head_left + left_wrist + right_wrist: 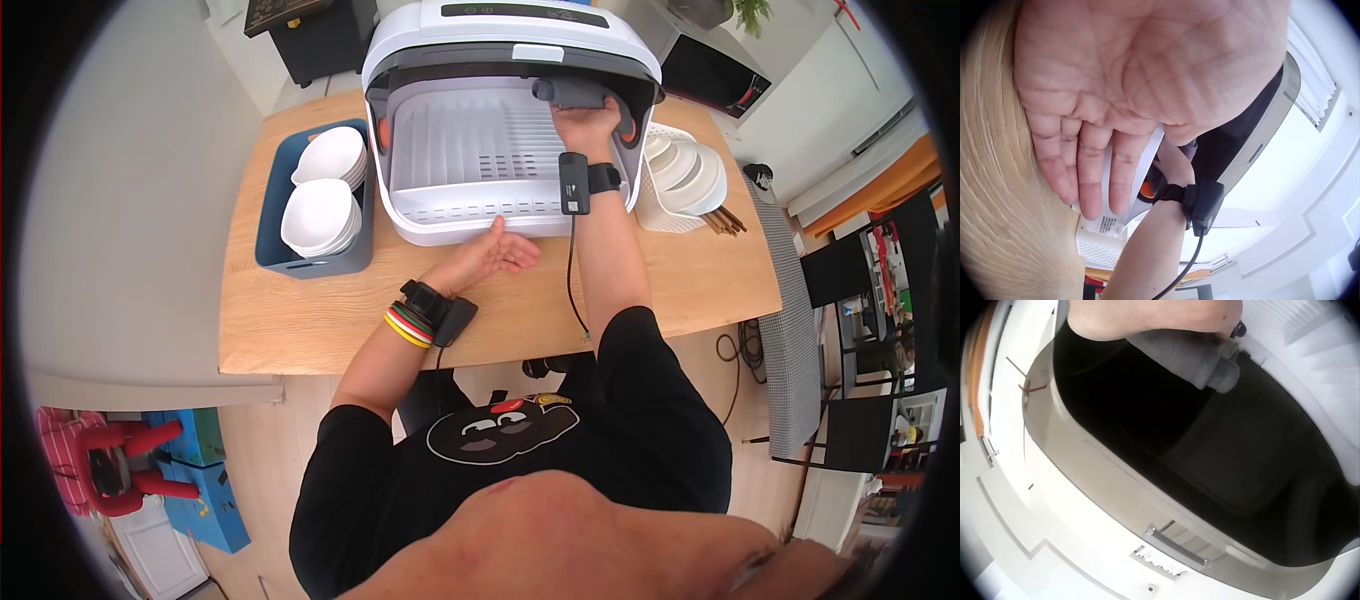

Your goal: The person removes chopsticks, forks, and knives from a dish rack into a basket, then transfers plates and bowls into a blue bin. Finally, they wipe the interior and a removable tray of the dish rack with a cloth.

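A white dish cabinet (pixel 470 232) with a raised dark visor stands on the table, a ribbed white rack (pixel 450 145) inside. My right hand (pixel 588 128) reaches into its right side and grips a grey bottle (pixel 572 94), which lies sideways above the rack. In the right wrist view the bottle (pixel 1179 353) shows a narrower translucent end, pointing away from the palm. My left hand (pixel 487 258) holds nothing; its palm and extended fingers fill the left wrist view, close to the cabinet's front edge.
To the left, a blue bin (pixel 268 225) holds stacked white bowls (pixel 320 218). At the right, a white perforated basket (pixel 655 213) contains plates (pixel 695 180) and brown chopsticks (pixel 727 222). A black cable (pixel 572 285) hangs from the right wrist camera across the wooden table (pixel 300 320).
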`<state>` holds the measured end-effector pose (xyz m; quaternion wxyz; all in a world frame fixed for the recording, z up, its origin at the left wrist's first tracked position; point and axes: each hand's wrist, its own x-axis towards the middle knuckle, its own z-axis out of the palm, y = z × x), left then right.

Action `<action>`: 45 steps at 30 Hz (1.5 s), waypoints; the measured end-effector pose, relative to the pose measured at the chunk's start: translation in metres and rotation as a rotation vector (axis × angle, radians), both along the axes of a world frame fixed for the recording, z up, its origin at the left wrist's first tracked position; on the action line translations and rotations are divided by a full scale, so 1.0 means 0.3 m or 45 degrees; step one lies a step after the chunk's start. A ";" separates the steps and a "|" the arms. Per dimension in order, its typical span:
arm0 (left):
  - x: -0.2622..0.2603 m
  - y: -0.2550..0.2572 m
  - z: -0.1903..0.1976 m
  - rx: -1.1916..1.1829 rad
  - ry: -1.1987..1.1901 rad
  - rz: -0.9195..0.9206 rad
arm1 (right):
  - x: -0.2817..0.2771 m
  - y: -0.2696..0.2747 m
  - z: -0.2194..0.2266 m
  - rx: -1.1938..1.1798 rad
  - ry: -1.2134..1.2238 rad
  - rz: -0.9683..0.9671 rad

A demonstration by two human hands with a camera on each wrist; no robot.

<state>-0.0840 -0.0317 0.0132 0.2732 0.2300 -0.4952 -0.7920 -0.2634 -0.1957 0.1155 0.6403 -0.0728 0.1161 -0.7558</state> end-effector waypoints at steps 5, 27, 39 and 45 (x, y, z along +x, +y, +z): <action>0.010 -0.008 -0.008 -0.001 0.022 0.003 | 0.019 -0.080 0.066 -0.256 0.231 -0.140; 0.002 -0.006 -0.001 0.042 0.032 -0.001 | 0.258 -0.069 0.048 -0.290 0.995 -0.287; -0.001 -0.002 -0.006 0.048 0.062 0.056 | 0.472 -0.012 0.013 -0.378 1.290 -0.051; 0.003 -0.005 -0.007 0.062 0.040 0.053 | 0.547 -0.014 -0.033 -0.438 1.532 -0.117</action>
